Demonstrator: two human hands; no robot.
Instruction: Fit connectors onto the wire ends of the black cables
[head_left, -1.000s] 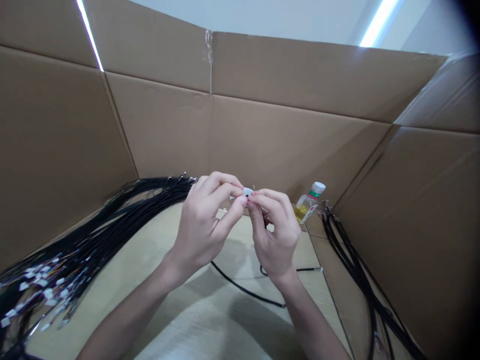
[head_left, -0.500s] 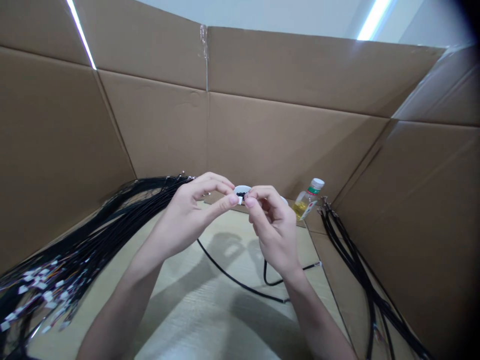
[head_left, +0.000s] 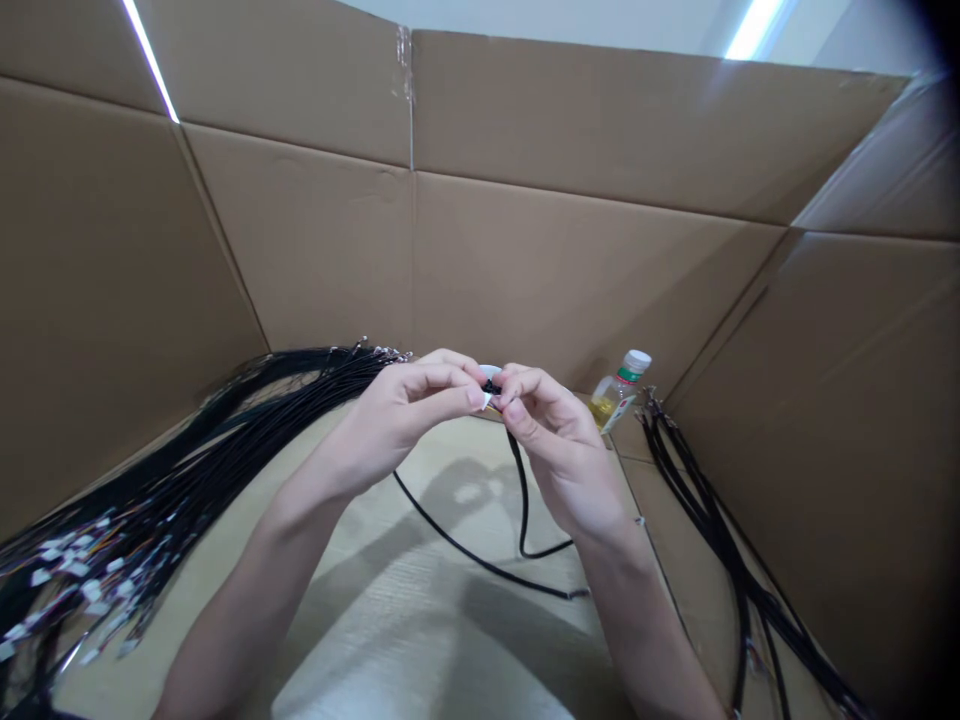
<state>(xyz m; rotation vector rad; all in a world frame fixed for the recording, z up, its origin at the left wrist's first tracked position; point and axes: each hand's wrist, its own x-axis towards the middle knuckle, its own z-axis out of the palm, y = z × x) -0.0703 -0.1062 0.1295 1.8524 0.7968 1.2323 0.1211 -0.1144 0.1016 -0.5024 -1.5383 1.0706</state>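
Near the centre of the head view, my left hand pinches a small white connector between thumb and fingertips. Close against it, my right hand is closed on the wire end of a black cable, which hangs down and curves right behind my wrist. Thin coloured wires show between the fingertips. Just behind them is a white dish with small black pieces, partly hidden by my fingers. Another thin black cable lies curved on the table below my hands.
A large bundle of black cables with white connectors covers the left side. On the right stand a bottle of yellow liquid and more thick black cables. Cardboard walls enclose the pale table.
The black cable's upper end has risen to my fingertips, and coloured wires now show there. My right hand has shifted slightly right and its grip has changed. The view has tilted a little.
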